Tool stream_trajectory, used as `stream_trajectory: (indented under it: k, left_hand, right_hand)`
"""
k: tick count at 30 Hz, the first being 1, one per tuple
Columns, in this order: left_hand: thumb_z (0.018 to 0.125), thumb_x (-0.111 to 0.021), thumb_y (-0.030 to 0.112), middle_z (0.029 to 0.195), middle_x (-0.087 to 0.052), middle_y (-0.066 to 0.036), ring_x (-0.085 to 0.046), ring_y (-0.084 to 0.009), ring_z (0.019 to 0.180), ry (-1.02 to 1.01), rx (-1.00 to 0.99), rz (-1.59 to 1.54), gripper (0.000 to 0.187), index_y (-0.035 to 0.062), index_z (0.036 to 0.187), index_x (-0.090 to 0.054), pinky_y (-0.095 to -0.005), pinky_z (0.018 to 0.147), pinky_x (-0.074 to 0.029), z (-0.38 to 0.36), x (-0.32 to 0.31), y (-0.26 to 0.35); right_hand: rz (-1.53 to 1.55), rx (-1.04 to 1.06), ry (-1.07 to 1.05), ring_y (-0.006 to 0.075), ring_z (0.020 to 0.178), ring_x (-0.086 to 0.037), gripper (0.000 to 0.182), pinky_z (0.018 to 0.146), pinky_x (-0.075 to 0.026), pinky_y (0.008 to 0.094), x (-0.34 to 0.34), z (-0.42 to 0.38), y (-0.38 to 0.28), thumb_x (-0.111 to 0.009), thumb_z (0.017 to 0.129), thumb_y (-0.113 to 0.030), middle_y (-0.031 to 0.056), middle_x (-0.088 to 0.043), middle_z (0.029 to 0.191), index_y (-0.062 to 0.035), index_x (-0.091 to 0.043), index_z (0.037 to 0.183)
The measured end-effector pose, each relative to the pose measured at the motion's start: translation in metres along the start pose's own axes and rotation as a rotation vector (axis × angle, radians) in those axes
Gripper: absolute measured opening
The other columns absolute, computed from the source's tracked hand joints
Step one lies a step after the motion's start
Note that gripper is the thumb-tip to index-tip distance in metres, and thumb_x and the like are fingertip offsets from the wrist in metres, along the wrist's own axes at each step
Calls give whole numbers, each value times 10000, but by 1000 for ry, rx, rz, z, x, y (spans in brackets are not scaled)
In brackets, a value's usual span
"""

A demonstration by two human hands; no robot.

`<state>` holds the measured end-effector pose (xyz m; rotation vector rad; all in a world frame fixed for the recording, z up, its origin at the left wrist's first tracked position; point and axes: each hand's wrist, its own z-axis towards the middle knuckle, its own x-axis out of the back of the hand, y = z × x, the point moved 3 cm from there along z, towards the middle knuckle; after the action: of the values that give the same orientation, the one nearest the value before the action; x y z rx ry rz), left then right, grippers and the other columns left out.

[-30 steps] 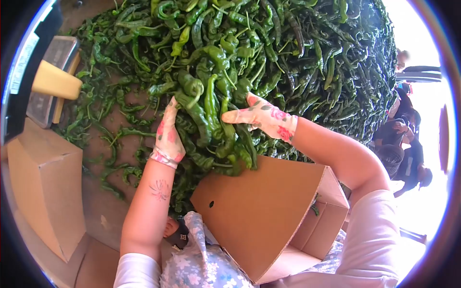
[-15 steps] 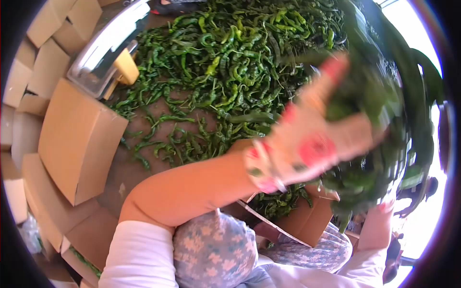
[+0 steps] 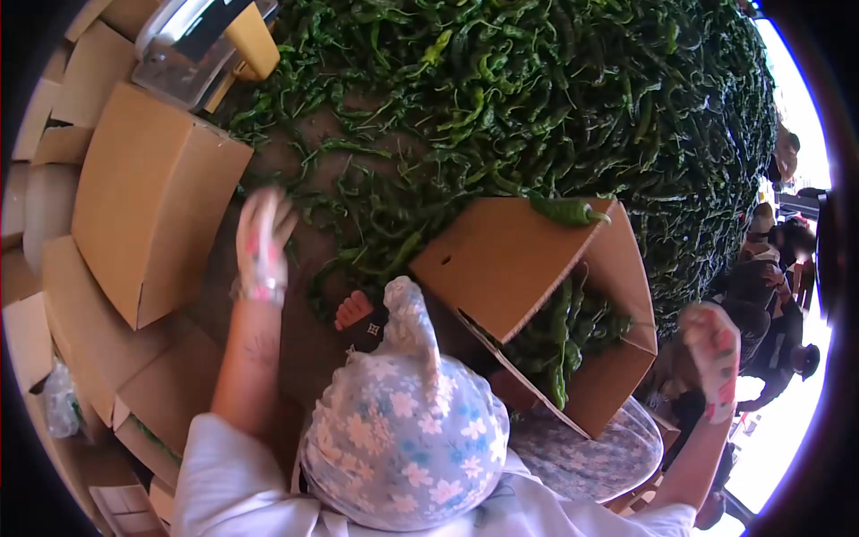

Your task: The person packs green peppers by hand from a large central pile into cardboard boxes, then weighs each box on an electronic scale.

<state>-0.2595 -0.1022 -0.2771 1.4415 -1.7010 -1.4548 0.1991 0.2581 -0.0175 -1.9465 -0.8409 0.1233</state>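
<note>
My left hand [image 3: 262, 237], in a pale glove with a red print, is raised beside a closed cardboard box. Its fingers are slightly blurred but stretched out, with nothing in them. On the far right, my right hand [image 3: 714, 353] wears a matching glove; its fingers bend loosely and no object shows in them. Between the hands, an open cardboard box [image 3: 514, 259] leans with its mouth toward the right. Long green peppers [image 3: 568, 336] lie inside, and one green pepper [image 3: 568, 211] rests on its upper edge.
A large heap of green peppers [image 3: 573, 107] spreads ahead. To the left stand the closed cardboard box [image 3: 152, 206] and a clear-sided device with a yellow part [image 3: 250, 40]. Floral cloth [image 3: 407, 430] covers my lap area; bare toes [image 3: 353, 310] show beside it. People [image 3: 769, 304] are at right.
The blurred mass of peppers at my hands is gone from them. My left hand has swung far left, and both hands are now wide apart. The open box shows more fully.
</note>
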Motion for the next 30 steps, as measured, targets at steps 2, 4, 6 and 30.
stream_trajectory:
  k: [2, 4, 6, 30]
  left_hand:
    - [898, -586, 281, 1233, -509, -141, -500, -216, 1130, 360, 169, 488, 493, -32, 1247, -431, -333, 972, -395, -33, 80, -82]
    - [799, -692, 351, 1232, -486, -223, -471, -297, 1169, 300, 342, 833, 662, -68, 1237, -425, -375, 997, -368, -80, 98, -127]
    - [735, -728, 347, 1253, -459, -270, -456, -383, 1176, 224, 304, 1192, 729, -30, 1276, -418, -415, 980, -377, -97, 59, -127]
    - [944, -408, 273, 1354, -452, -92, -392, -177, 1271, -415, 539, -290, 436, 47, 1312, -470, -329, 1088, -275, 80, -187, -187]
  right_hand:
    - [-607, 59, -7, 172, 1081, -525, 530, 958, -402, 304, -57, 35, -50, -624, 871, -288, 126, -505, 1213, 82, -457, 1212]
    - [-339, 316, -308, 183, 1110, -502, 800, 993, -369, 338, -91, 81, -62, -632, 777, -521, 143, -453, 1270, 51, -404, 1288]
    - [-249, 410, -493, 188, 1111, -500, 922, 1008, -352, 348, -121, 132, -67, -641, 713, -632, 154, -448, 1286, 24, -401, 1315]
    - [-273, -322, -588, 224, 1044, -557, 1084, 859, -391, 286, -210, 302, 108, -712, 738, -519, 165, -354, 1433, -95, -43, 1478]
